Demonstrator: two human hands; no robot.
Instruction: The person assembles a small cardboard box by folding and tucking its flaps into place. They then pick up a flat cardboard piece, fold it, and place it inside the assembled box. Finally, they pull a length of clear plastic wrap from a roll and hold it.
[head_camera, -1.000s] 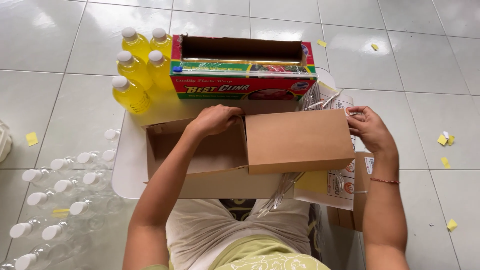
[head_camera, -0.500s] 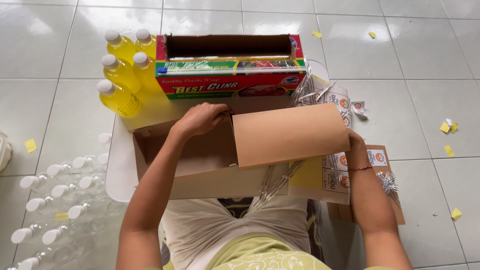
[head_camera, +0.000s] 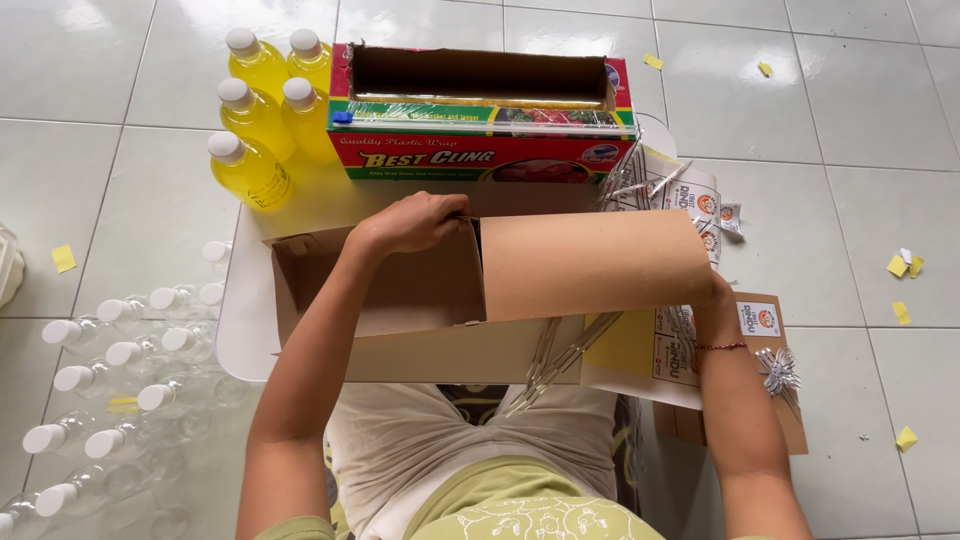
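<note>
Head view: my left hand (head_camera: 410, 222) has closed its fingers over the cardboard box's (head_camera: 420, 330) inner flap, while the big right flap (head_camera: 595, 262) has swung up, hiding my right hand's grip. Right of the box lie orange-and-white labels (head_camera: 690, 345); beyond it, a long red-green wrap carton (head_camera: 480, 160) and yellow bottles (head_camera: 260, 110).

My left hand (head_camera: 408, 222) curls closed, forearm stretched forward; my right hand (head_camera: 718, 298) sits mostly hidden, wrist bent.
</note>
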